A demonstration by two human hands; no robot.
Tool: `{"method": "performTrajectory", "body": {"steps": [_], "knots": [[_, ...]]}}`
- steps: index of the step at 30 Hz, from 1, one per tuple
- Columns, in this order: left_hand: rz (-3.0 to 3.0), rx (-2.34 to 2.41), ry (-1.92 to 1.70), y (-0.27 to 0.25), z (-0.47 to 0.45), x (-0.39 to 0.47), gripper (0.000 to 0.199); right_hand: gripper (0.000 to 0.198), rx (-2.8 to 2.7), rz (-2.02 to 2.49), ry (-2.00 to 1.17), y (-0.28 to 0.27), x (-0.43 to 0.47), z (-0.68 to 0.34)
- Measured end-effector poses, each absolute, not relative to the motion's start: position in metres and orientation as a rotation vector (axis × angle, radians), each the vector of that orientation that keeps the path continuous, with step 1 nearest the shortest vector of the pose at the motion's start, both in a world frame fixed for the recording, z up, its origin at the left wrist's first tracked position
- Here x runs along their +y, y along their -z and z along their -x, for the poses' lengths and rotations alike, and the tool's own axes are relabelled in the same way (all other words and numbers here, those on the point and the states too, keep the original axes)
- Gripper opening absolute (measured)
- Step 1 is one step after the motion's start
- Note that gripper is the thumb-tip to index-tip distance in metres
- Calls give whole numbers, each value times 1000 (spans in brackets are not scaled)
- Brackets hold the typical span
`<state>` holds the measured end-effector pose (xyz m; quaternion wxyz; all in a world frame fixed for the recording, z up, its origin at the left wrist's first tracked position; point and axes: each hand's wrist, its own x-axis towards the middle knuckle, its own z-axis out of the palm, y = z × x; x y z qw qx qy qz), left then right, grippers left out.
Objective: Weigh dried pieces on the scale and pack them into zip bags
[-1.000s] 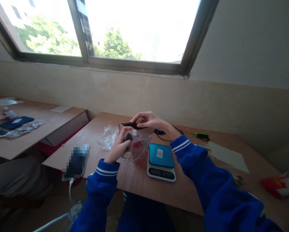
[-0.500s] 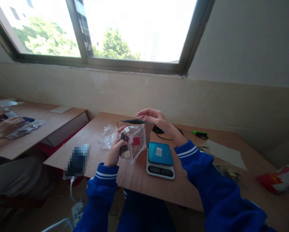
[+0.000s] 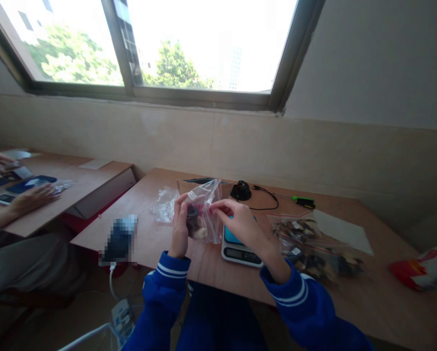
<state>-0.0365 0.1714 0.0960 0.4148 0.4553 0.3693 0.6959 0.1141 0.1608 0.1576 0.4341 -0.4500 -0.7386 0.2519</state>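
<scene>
Frame centre: clear bag (image 3: 208, 225) gripped by left hand (image 3: 180, 226), fingers curled; edge met by right hand (image 3: 242, 223) — pinch unconfirmed. Bag-handling apparently underway; steady mouth called for.

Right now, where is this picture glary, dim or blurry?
Head view: the wide, metal-framed window glares nearly white; the grey wall beside it is dim; highlights streak the clear plastic zip bag; the red and white packet, far right, looks soft.

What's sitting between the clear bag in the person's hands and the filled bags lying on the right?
In the head view, a scale, partly hidden by the right hand, lies between the clear bag and the filled bags.
</scene>
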Motion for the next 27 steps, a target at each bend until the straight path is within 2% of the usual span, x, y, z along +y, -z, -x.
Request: {"method": "performTrajectory", "body": {"steps": [3, 7, 11, 15, 18, 24, 27], "knots": [[-1329, 982, -1725, -99, 32, 169, 37, 14, -1871, 1050, -586, -158, 161, -113], [-1356, 929, -1704, -102, 23, 167, 40, 20, -1919, 821, -734, -145, 166, -111], [-1338, 926, -1690, -105, 19, 168, 44, 22, -1932, 779, -797, -131, 171, -109], [-1308, 914, -1624, -109, 20, 167, 49, 46, -1957, 761, -874, -123, 167, -107], [-1299, 910, -1584, -112, 24, 168, 53, 51, -2015, 771, -970, -118, 161, -108], [-1476, 1074, -1383, -117, 34, 169, 32, 63, -2139, 815, -923, -105, 152, -108], [-1432, 1091, -1348, -119, 35, 167, 28, 52, -2125, 795, -837, -99, 151, -105]]}}
